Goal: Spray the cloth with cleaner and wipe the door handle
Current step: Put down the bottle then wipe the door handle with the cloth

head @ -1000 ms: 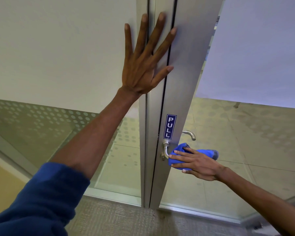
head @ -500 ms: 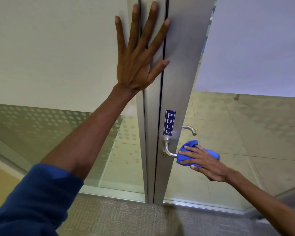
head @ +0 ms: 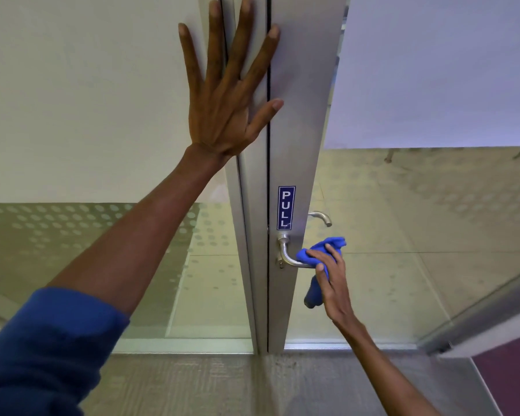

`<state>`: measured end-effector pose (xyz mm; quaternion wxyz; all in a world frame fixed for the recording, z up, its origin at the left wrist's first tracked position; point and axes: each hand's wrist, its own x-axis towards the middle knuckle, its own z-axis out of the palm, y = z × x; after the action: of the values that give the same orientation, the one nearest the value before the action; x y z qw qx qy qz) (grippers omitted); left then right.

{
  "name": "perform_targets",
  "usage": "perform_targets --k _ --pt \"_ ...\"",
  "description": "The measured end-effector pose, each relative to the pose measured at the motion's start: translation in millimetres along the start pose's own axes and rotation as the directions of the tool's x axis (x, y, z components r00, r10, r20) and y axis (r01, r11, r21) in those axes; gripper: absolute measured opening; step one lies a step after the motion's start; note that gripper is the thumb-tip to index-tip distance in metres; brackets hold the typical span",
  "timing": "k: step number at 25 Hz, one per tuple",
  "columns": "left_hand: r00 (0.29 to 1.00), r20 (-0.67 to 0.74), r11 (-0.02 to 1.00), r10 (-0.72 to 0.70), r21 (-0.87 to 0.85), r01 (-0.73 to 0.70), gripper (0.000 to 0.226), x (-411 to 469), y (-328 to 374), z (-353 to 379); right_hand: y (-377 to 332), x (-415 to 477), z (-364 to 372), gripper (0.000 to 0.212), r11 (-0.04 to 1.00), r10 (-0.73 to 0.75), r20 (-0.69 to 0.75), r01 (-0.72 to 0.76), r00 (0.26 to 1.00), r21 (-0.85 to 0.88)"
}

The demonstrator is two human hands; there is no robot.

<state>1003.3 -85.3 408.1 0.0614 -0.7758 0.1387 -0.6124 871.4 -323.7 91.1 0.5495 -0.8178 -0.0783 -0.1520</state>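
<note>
A silver lever door handle [head: 288, 259] sticks out of the grey metal door frame [head: 303, 121], just below a blue PULL sticker [head: 286, 207]. My right hand [head: 333, 283] grips a blue cloth [head: 324, 250] wrapped around the outer end of the lever; one end of the cloth hangs down under my palm. My left hand [head: 225, 94] lies flat with fingers spread against the frame and the frosted panel, high above the handle. No spray bottle is in view.
A second handle [head: 321, 217] shows through the glass on the door's far side. Frosted glass panels [head: 72, 100] with dotted bands flank the frame. Grey carpet [head: 207, 385] lies below, with a metal threshold strip [head: 475, 382] at the right.
My right hand has turned so its fingers point up and has slid the cloth outward along the lever; more cloth now hangs below it. My left hand stays pressed flat on the frame.
</note>
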Motion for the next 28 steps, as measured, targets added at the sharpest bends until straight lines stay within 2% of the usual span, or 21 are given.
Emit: perform_targets --k 2,4,11,14,18,20,21,23,24,28 --pt "1.000 -0.006 1.000 -0.005 -0.002 0.005 0.080 0 0 -1 -14 -1 19 0.034 0.996 0.083 -0.137 -0.079 0.987 0.035" --pt "1.000 -0.004 1.000 -0.004 -0.014 0.004 0.080 0 1 -1 -21 -2 34 0.038 0.996 0.092 -0.235 -0.089 0.968 0.025" --pt "1.000 0.004 0.997 -0.016 -0.072 0.016 0.080 0 1 -6 -31 0 71 0.042 0.992 0.117 -0.395 -0.130 0.911 -0.006" --pt "1.000 0.009 0.996 -0.026 -0.088 0.027 0.078 0 2 -9 -41 -1 89 0.042 0.989 0.133 -0.403 -0.147 0.905 -0.003" --pt "0.999 0.026 0.992 -0.035 -0.118 0.038 0.076 0 1 -15 -57 -8 110 0.044 0.992 0.115 -0.306 -0.123 0.945 -0.006" --pt "0.999 0.037 0.993 -0.039 -0.111 0.043 0.076 0 1 -16 -59 -12 109 0.045 0.977 0.077 -0.202 -0.115 0.976 -0.181" --pt "0.998 0.040 0.993 -0.041 -0.108 0.045 0.076 0 2 -16 -58 -13 104 0.046 0.935 0.059 -0.133 -0.102 0.989 -0.341" --pt "0.998 0.041 0.993 -0.037 -0.107 0.042 0.075 -1 2 -16 -57 -15 91 0.047 0.750 0.022 0.000 -0.017 1.000 -0.661" --pt "0.999 0.038 0.994 -0.038 -0.103 0.041 0.074 -1 2 -15 -57 -16 84 0.048 0.661 0.019 0.048 0.023 0.999 -0.750" --pt "0.999 0.013 0.995 -0.039 -0.090 0.040 0.073 0 1 -11 -49 -15 55 0.051 0.444 -0.017 0.212 0.197 0.977 -0.874"
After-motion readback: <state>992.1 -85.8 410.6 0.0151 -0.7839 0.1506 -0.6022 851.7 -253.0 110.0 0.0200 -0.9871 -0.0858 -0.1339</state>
